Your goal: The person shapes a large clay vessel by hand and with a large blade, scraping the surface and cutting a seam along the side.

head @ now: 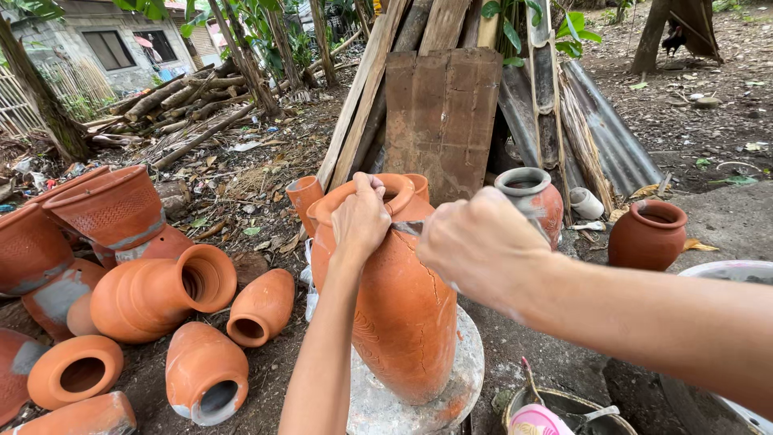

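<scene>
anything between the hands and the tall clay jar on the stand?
Nothing visible. The left hand grips the rim of the jar; the right hand presses a thin tool against the jar's shoulder.

pot (403,314): tall terracotta, cracked down its side, stood upright on round grey stand (467,379) | tool (409,227): thin metal blade, lay level against pot's shoulder, just under its rim

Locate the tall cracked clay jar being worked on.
In the head view, the tall cracked jar stands centre frame on a round stone slab, left hand gripping its rim, right hand beside it.
</scene>
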